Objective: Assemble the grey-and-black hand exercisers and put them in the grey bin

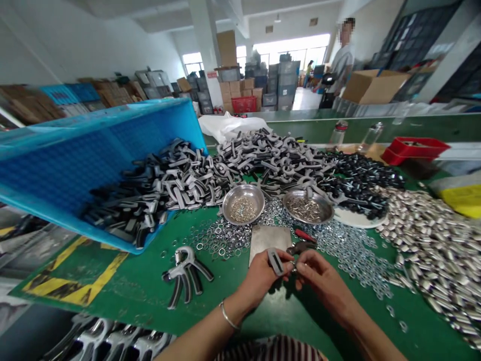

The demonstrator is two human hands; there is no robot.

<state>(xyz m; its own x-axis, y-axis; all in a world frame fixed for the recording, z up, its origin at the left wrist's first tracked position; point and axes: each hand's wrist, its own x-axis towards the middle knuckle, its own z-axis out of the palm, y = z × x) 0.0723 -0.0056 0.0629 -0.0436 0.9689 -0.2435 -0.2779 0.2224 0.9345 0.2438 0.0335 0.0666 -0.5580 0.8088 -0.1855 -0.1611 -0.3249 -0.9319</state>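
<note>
My left hand [259, 275] wraps round a grey and black hand-grip handle [275, 261], held above the table in front of me. The fingertips of my right hand [321, 278] pinch a small shiny metal part [294, 268] against the handle's end, where both hands meet; its exact kind is too small to tell. Just beyond them lie a flat metal plate [269, 238] and a dark tool [300, 247] beside a red-handled one [305, 235]. Left of my hands, assembled hand grippers [188, 273] with a coil spring lie on the green table.
A tipped blue crate [101, 130] spills handles into a large pile [263, 155]. Two steel bowls [226, 206] hold small parts among scattered washers [349, 255]. Metal cylinders [436, 260] heap at right, near a red bin [417, 149]. A person [340, 70] stands in the background.
</note>
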